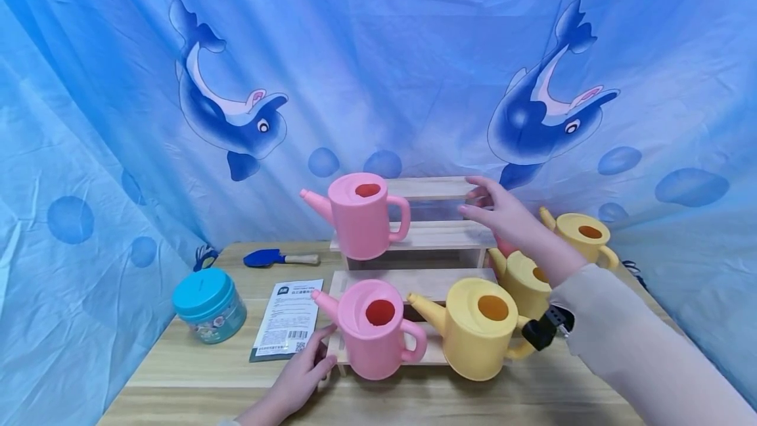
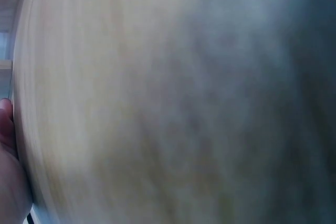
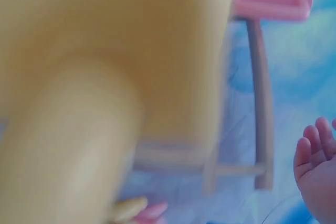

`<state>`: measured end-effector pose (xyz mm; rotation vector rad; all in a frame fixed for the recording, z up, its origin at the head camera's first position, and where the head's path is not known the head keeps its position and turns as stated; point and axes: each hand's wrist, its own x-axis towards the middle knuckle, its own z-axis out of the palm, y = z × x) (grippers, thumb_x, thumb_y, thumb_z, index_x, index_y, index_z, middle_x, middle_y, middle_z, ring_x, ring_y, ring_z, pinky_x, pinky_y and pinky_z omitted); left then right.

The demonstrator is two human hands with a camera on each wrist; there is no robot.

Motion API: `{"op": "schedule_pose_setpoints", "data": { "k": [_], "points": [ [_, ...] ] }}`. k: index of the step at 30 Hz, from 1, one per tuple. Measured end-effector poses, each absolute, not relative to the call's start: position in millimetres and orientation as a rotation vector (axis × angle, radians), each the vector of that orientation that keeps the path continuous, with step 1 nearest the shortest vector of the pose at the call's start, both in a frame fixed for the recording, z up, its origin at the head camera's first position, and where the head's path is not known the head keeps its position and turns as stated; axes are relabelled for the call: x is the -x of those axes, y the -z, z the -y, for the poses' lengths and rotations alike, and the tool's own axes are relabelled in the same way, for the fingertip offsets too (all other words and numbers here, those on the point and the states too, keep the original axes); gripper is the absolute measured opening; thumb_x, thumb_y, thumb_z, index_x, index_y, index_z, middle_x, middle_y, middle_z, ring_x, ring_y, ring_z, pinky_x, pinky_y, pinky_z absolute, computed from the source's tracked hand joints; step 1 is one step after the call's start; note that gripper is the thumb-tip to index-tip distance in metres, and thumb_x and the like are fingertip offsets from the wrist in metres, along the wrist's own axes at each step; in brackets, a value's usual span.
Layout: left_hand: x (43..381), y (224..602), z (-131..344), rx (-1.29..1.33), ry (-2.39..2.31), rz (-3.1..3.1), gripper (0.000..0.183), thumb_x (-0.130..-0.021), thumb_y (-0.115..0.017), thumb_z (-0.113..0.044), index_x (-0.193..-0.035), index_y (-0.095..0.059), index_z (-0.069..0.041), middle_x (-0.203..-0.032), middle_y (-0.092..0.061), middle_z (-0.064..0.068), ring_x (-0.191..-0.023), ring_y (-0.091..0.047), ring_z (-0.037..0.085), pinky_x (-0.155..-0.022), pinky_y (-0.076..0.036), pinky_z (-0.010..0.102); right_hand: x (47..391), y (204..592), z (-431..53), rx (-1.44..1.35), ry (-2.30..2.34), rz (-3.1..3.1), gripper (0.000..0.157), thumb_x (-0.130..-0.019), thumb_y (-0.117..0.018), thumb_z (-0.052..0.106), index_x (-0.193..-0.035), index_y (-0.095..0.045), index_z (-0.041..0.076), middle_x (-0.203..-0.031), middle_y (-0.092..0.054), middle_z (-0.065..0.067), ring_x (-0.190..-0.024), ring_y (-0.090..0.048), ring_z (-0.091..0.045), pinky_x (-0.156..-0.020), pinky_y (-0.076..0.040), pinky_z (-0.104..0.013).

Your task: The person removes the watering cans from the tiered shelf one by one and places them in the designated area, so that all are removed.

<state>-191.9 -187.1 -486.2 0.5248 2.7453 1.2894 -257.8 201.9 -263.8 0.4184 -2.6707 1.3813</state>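
At the front left corner of a stepped wooden rack (image 1: 437, 235), my left hand (image 1: 298, 373) grips the end of the lowest board with thumb and fingers. My right hand (image 1: 503, 209) is raised at the right end of the top board, fingers loosely bent, holding nothing. One pink watering can (image 1: 362, 219) stands high on the rack's left side. On the lowest board are another pink watering can (image 1: 375, 334) and a yellow watering can (image 1: 480, 331). In the right wrist view the blurred yellow can (image 3: 173, 66) fills much of the picture; my right hand (image 3: 320, 166) shows at the edge.
Beyond my right forearm stand two more yellow watering cans (image 1: 582, 235), with a mostly hidden pinkish-red piece (image 1: 504, 245) beside them. To the left are a teal-lidded jar (image 1: 207, 304), a printed packet (image 1: 290, 317) and a blue trowel (image 1: 278, 258). A dolphin-print curtain (image 1: 378, 84) hangs behind.
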Motion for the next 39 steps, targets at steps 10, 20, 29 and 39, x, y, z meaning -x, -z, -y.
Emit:
{"op": "schedule_pose_setpoints", "data": {
  "k": [10, 20, 29, 39],
  "points": [
    [189, 483, 186, -0.537, -1.317, -2.770, 0.045, -0.095, -0.054, -0.031, -0.136, -0.041, -0.018, -0.077, -0.049, -0.003, -0.062, -0.047, 0.006, -0.056, -0.040, 0.024, 268, 249, -155, -0.490, -1.470, 2.734, 0.075, -0.087, -0.063, 0.044, -0.146, -0.025, 0.018, -0.134, -0.041, -0.014, -0.123, -0.040, -0.032, -0.096, -0.039, -0.051],
    [192, 484, 185, -0.504, -1.313, -2.750, 0.046, -0.095, -0.053, -0.030, -0.137, -0.040, -0.019, -0.078, -0.050, -0.002, -0.062, -0.048, 0.008, -0.055, -0.041, 0.025, 266, 249, -152, -0.518, -1.437, 2.763, 0.077, -0.086, -0.064, 0.044, -0.147, -0.025, 0.018, -0.134, -0.041, -0.013, -0.123, -0.040, -0.031, -0.096, -0.040, -0.050],
    [190, 487, 188, -0.511, -1.304, -2.759, 0.046, -0.095, -0.053, -0.029, -0.137, -0.039, -0.018, -0.078, -0.050, -0.002, -0.060, -0.048, 0.007, -0.053, -0.042, 0.025, 267, 236, -125, -0.538, -1.514, 2.705, 0.078, -0.083, -0.066, 0.046, -0.145, -0.029, 0.018, -0.131, -0.044, -0.009, -0.119, -0.043, -0.026, -0.093, -0.042, -0.047],
    [191, 483, 186, -0.512, -1.324, -2.716, 0.046, -0.095, -0.053, -0.028, -0.137, -0.039, -0.018, -0.079, -0.049, 0.000, -0.058, -0.048, 0.007, -0.050, -0.042, 0.025, 280, 237, -91, -0.550, -1.512, 2.704, 0.079, -0.083, -0.069, 0.040, -0.145, -0.028, 0.014, -0.137, -0.034, -0.009, -0.121, -0.040, -0.025, -0.090, -0.044, -0.044]
  ]
}}
